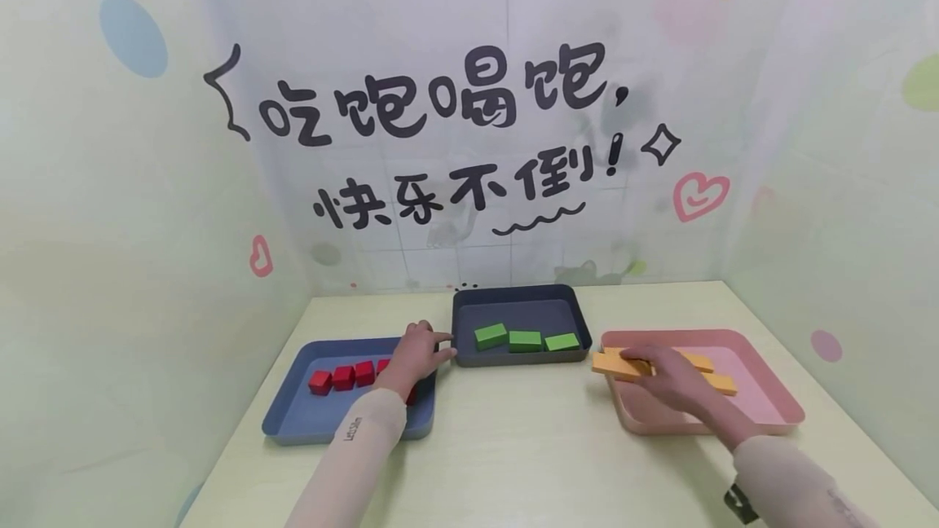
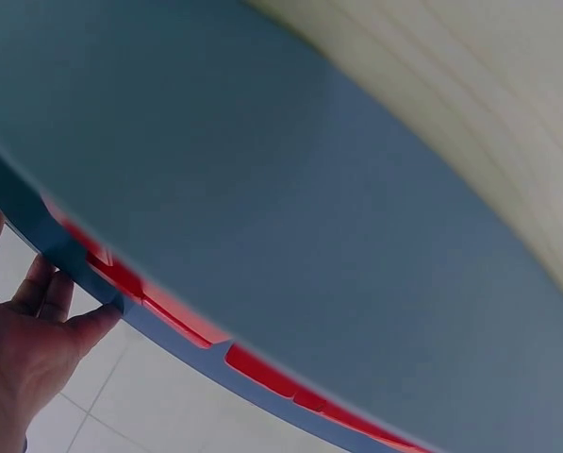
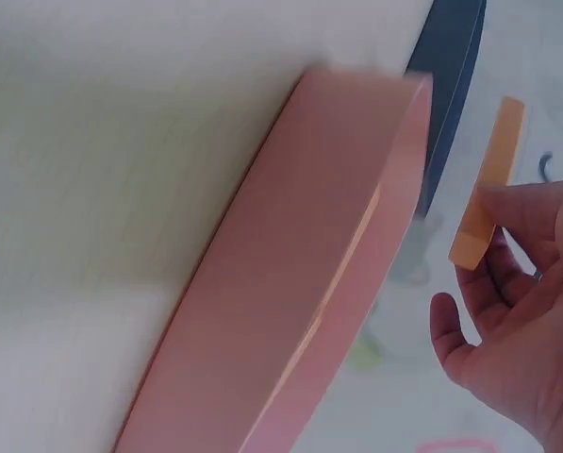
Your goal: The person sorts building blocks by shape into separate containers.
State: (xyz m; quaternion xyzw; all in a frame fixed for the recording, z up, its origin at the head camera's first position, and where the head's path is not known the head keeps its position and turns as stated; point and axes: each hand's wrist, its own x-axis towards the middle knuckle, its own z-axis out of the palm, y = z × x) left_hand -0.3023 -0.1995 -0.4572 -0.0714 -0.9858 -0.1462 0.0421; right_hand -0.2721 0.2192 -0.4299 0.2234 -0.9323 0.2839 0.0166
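Note:
My right hand (image 1: 673,380) pinches a long yellow-orange block (image 1: 612,365) between thumb and fingers, over the left rim of the pink tray (image 1: 781,406). In the right wrist view the same block (image 3: 498,160) sticks out past the fingertips, above the tray wall. More yellow-orange blocks (image 1: 722,384) lie in that tray. My left hand (image 1: 418,355) holds nothing visible; its fingers reach out at the back right corner of the blue tray (image 1: 293,414), beside the dark tray's left edge. Whether they touch either tray I cannot tell. Red cubes (image 1: 342,378) stand in the blue tray, some hidden by the hand.
Between the two side trays, at the back, stands the dark tray (image 1: 513,316) with three green blocks (image 1: 525,341) along its front. All trays stand on a pale table (image 1: 506,430). Printed walls (image 1: 469,6) close the back and both sides.

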